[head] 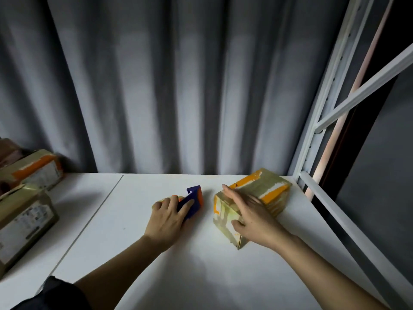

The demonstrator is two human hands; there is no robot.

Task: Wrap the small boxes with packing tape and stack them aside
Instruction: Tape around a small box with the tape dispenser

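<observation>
**Box held down, tape ready**

We keep the box (250,202) on the white table (201,276), right side, prob so it won't slide. Our right hand (252,218) lies spread flat on it. Our left hand (169,217) grips the blue & orange tape dispenser (192,203) just beside it. Taped boxes (26,193) wait far left.

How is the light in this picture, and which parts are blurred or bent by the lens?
Head view: dim, with soft shadows on the white table; the box under the right hand looks slightly smeared, the left hand on the tape dispenser sharper; the white shelf frame leans from wide-angle distortion.
</observation>
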